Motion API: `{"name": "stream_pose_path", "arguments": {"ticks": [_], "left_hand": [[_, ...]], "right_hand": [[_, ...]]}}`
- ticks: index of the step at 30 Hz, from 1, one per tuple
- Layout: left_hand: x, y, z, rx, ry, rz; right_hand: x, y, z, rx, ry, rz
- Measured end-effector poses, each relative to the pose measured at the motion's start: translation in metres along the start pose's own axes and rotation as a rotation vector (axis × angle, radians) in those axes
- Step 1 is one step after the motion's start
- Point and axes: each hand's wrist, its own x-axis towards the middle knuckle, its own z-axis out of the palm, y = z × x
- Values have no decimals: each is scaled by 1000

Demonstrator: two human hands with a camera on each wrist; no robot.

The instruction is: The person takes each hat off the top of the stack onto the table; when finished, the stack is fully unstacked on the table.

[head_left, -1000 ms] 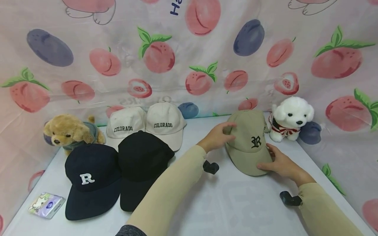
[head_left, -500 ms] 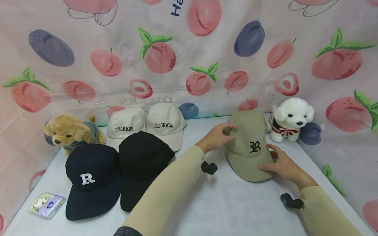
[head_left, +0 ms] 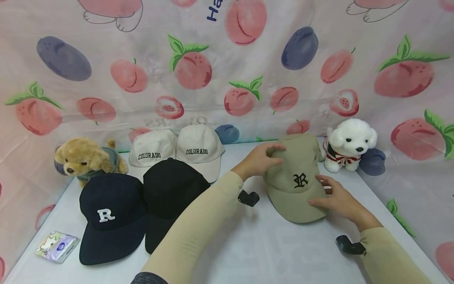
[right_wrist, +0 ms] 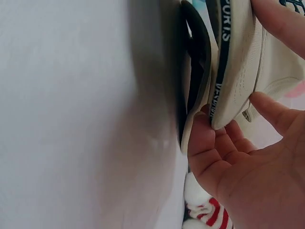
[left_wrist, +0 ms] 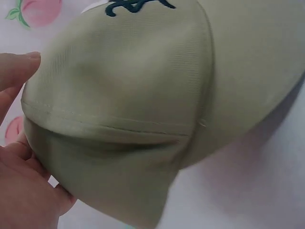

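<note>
In the head view a khaki baseball cap with a black R sits right of the middle of the table, brim toward me. My left hand grips the crown's left side, one finger on top; in the left wrist view its fingers curl at the cap's back edge. My right hand pinches the right side near the brim, thumb outside. The right wrist view shows fingertips tucked inside the lettered sweatband. A curved dark-lined strip hangs beside it; its nature is unclear.
Two cream COLORADO caps stand at the back left. Before them are a black cap and a navy R cap. A tan plush dog, a white plush dog and a tissue pack flank them. A printed curtain hangs behind.
Held by both hands, the khaki cap has shifted a little toward me and to the left, and turned slightly. The other caps and plush dogs stay put.
</note>
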Motion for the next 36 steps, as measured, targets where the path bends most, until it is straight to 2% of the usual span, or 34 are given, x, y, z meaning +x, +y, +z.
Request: {"name": "stream_pose_path", "arguments": {"ticks": [6, 13, 21, 27, 36], "left_hand": [[-2, 4, -5, -43, -10, 18], [-11, 8, -14, 30, -4, 27], [-25, 14, -35, 89, -19, 10], [-34, 12, -51, 90, -42, 40], [-51, 5, -71, 162, -11, 15]], "right_hand": [[-1, -5, 6, 6, -14, -36], [0, -13, 18, 20, -27, -57], [-2, -30, 29, 25, -63, -94], [0, -40, 37, 20, -77, -125], [2, -49, 53, 98, -134, -138]]}}
